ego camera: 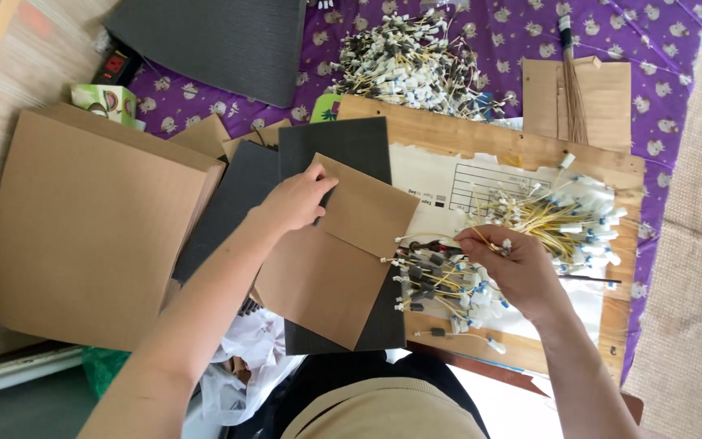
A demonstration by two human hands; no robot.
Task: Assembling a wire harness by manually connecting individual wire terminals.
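Left hand (298, 199) resting flat, fingers loosely spread, on brown cardboard sheet (339, 252), thumb at its top corner. Sheet lying tilted atop dark grey foam pad (351, 150). Right hand (513, 268) just right of the sheet, fingertips pinched on thin yellow wires (436, 284) with white and black connectors, heaped on wooden board (448, 130). Second wire pile (416, 61) above the board on purple cloth (652, 49). Large cardboard (91, 228) left of the pad.

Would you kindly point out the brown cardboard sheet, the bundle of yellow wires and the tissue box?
brown cardboard sheet (331, 276), head view, middle of its face
bundle of yellow wires (550, 218), head view, yellow strands
tissue box (106, 102), head view, top face
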